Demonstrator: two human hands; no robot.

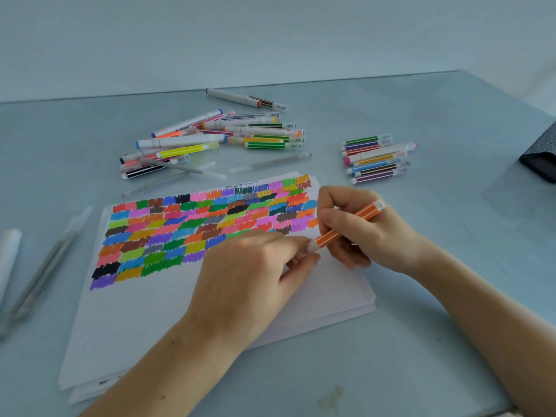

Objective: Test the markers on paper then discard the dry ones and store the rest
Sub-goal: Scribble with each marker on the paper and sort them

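Most of the testing looks done: the paper (210,311) carries rows of colour swatches across its upper half, lower half blank. Right hand (361,230) grips an orange marker (349,225) over the paper's right edge; left hand (258,272) pinches the clear cap (313,246) at the marker's lower end. Can't tell if the cap is going on or coming off, so this one is either just tested or about to be. Two groups sit on the tabletop (421,341) beyond the paper: a big loose pile (216,136) at centre-left, a smaller tidy row (376,159) to the right. My guess is one is untested and one is tested, but which is which isn't shown. A few pale pens (39,266) lie apart at far left, possibly the dry ones. A dark case (541,155) sits at the right edge, likely the storage. Nothing visibly stored or discarded yet, so sorting and packing remain.
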